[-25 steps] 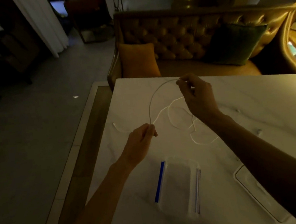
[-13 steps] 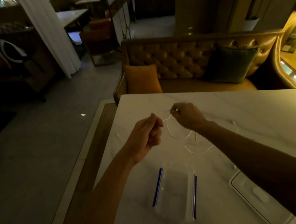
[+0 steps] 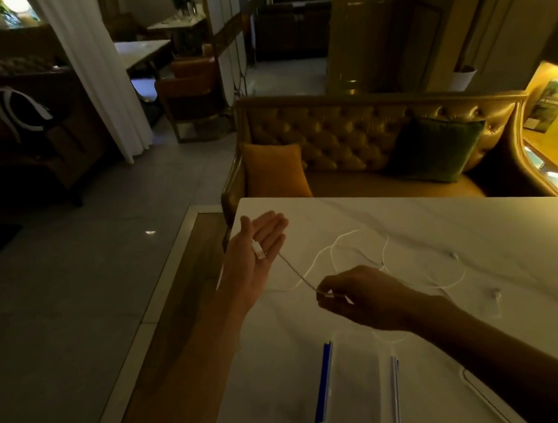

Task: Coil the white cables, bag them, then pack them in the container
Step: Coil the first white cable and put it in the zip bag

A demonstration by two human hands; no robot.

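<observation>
2 hands work over the white table [image 3: 444,228]: the left hand [image 3: 257,251] lies palm-up, fingers spread, the white cable's [image 3: 342,239] plug resting on it; the right hand [image 3: 359,297] pinches the cable nearer. Loose loops trail right; a clear bag [image 3: 358,392] lies near.

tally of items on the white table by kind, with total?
White cable: 1 loose tangle, strand count unclear
Clear zip bags: 1
White container: 1, mostly hidden by the right arm
Total: 3
</observation>
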